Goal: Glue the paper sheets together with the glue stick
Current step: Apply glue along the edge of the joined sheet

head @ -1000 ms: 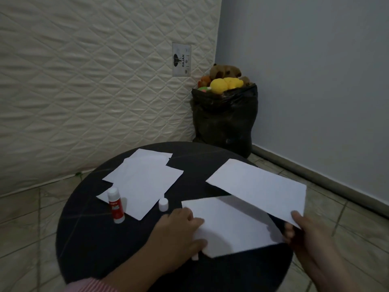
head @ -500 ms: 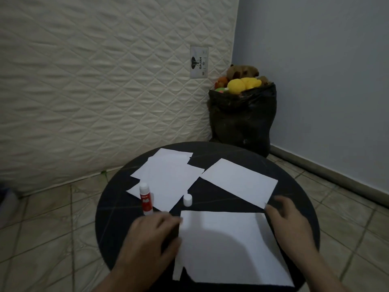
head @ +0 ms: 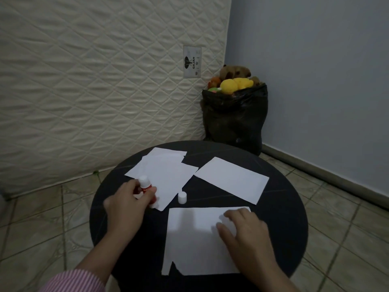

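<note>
A round black table (head: pixel 280 216) carries white paper. Nearest me lies a large sheet (head: pixel 193 241) with a notch cut in its lower left edge. My right hand (head: pixel 244 230) rests flat on its right part, fingers spread. A single sheet (head: pixel 231 179) lies behind it on the right, and a stack of sheets (head: pixel 166 171) lies at the back left. My left hand (head: pixel 126 205) wraps around the red and white glue stick (head: pixel 146 185), which stands uncapped at the stack's near corner. Its white cap (head: pixel 182 198) stands on the table between stack and near sheet.
A quilted mattress (head: pixel 94 81) leans against the wall behind the table. A black bag (head: pixel 233 121) filled with soft toys stands in the corner beside a blue wall. Tiled floor surrounds the table.
My left hand moved from the near sheet's left edge up to the glue stick and closed around it. My right hand slid from the sheet's upper right corner onto the sheet.
</note>
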